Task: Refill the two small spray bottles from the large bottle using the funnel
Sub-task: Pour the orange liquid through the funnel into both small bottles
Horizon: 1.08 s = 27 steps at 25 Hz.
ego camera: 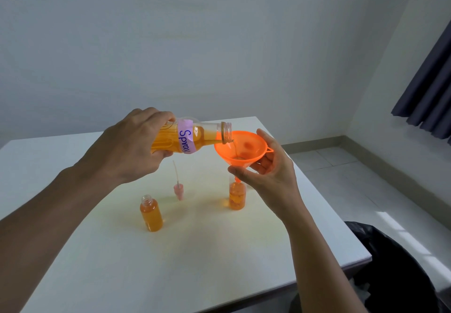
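Note:
My left hand (133, 145) grips the large clear bottle (195, 137), which has a purple "Spray" label and is tipped on its side. Orange liquid runs from its open mouth into the orange funnel (240, 150). My right hand (266, 173) holds the funnel by its cone, with the spout set in the neck of a small bottle (237, 196) standing on the white table (122, 264). That bottle is mostly full of orange liquid. A second small bottle (151, 213), uncapped and nearly full, stands to the left. A pink spray cap (179, 189) with its dip tube lies between them.
The table's right edge falls off to a tiled floor (341, 166). A black bag (395, 264) sits low at the right beside the table. A dark curtain (429, 88) hangs at the far right. Plain walls stand behind.

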Tool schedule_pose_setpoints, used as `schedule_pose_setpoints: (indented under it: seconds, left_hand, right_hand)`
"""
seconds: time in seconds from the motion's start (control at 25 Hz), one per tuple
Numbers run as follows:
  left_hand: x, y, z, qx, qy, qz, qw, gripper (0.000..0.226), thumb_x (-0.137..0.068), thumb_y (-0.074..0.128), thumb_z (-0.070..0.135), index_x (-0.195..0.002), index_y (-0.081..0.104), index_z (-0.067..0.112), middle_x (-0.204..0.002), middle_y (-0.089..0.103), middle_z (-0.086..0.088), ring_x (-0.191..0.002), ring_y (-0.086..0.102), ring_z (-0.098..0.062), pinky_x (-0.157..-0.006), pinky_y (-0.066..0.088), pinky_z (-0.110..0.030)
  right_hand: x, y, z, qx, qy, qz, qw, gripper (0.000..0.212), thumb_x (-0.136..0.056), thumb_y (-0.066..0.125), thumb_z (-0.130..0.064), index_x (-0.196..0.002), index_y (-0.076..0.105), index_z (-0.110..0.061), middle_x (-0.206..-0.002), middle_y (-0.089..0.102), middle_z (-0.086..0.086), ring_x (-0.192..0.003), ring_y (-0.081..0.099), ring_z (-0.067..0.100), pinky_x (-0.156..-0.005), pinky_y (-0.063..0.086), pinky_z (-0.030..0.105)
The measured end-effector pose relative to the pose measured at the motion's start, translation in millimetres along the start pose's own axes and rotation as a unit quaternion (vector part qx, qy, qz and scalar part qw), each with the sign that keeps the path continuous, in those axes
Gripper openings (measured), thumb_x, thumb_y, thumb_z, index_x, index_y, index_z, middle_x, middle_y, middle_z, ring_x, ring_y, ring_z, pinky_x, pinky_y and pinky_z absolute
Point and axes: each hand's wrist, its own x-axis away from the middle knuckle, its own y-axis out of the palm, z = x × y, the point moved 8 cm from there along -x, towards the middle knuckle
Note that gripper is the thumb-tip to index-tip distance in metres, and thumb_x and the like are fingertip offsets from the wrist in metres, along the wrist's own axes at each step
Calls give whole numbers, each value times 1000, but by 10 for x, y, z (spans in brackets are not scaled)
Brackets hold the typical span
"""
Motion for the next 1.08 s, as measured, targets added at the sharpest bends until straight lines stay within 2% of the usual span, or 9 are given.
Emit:
schedule_pose_setpoints:
  seconds: [0.28, 0.44, 0.84, 1.08]
  left_hand:
    - [-21, -11, 4, -4, 2, 3, 1000, 66, -75, 83, 28, -132, 51, 18, -121, 61, -2, -106, 55, -27, -72, 51, -40]
    - [-27, -6, 4, -9, 6, 6, 1000, 66, -75, 83, 28, -132, 51, 18, -121, 61, -2, -106, 55, -26, -70, 47, -35]
    - [-36, -6, 10, -14, 12, 6, 1000, 64, -75, 83, 29, -130, 52, 20, -118, 61, -1, -104, 55, -26, -70, 49, -37]
    - [-40, -4, 9, -17, 12, 6, 1000, 65, -75, 82, 29, -131, 51, 20, -120, 60, -1, -105, 55, -26, -70, 47, -36]
  right_hand:
    - [2, -7, -7, 4, 3, -1, 1000, 100, -65, 97, -20, -148, 44, -37, -132, 61, -8, -110, 69, 4, -93, 59, 25]
    - [2, 1, -12, 8, 4, -1, 1000, 101, -65, 97, -21, -149, 43, -36, -134, 60, -7, -110, 69, 6, -94, 59, 27]
    - [5, 0, -7, -1, 10, 1, 1000, 101, -65, 97, -19, -148, 44, -36, -129, 65, -9, -107, 71, 5, -96, 60, 31]
    - [8, 4, -13, -1, 11, -1, 1000, 101, -64, 97, -20, -148, 44, -37, -134, 63, -5, -111, 71, 8, -97, 59, 35]
